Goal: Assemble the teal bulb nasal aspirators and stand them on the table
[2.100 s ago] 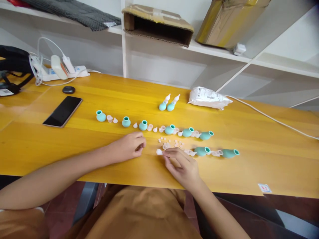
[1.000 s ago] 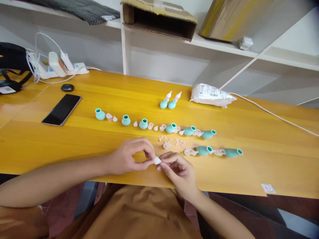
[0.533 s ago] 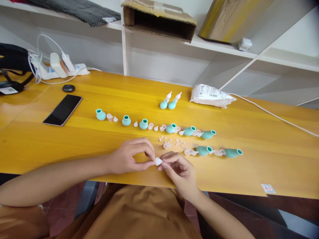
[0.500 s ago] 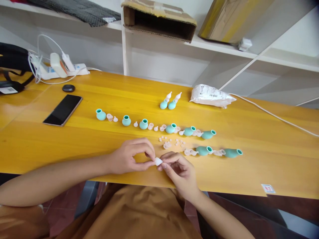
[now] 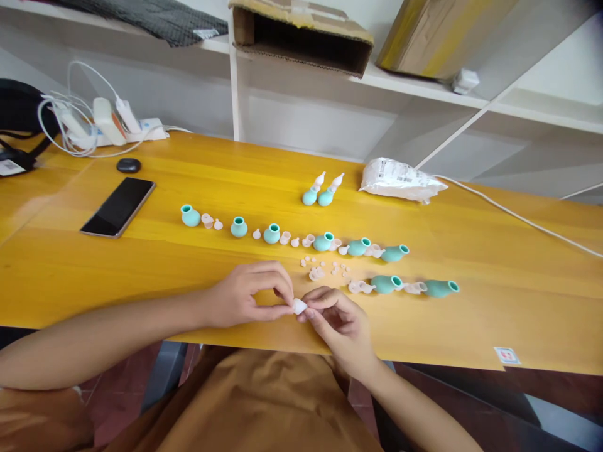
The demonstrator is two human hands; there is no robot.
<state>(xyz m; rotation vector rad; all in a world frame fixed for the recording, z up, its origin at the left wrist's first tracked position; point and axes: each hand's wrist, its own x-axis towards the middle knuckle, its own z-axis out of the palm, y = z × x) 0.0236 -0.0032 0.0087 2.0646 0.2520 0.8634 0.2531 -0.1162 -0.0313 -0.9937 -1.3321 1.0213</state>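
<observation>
Between my two hands, near the table's front edge, is a small whitish pointed nozzle tip (image 5: 299, 306). My left hand (image 5: 257, 294) pinches its wide end between thumb and forefinger. The fingertips of my right hand (image 5: 340, 323) are closed on its narrow end. Just beyond lie several tiny pale discs (image 5: 334, 269) and a cluster of pale cup-like pieces (image 5: 316, 274). Teal rubber bulbs (image 5: 323, 242) with open mouths form a row, with pale cups and tips among them. Nearer on the right are two more teal bulbs (image 5: 387, 284).
Two joined bulb-and-tip pieces (image 5: 325, 190) stand farther back, beside a white plastic package (image 5: 400, 180). A phone (image 5: 119, 207), a black case (image 5: 129, 165) and a power strip (image 5: 153, 127) with cables are at left. A cardboard box (image 5: 301, 37) sits on the shelf.
Both hands keep the same pinch on the nozzle tip, with hardly any movement. The view has shifted very slightly.
</observation>
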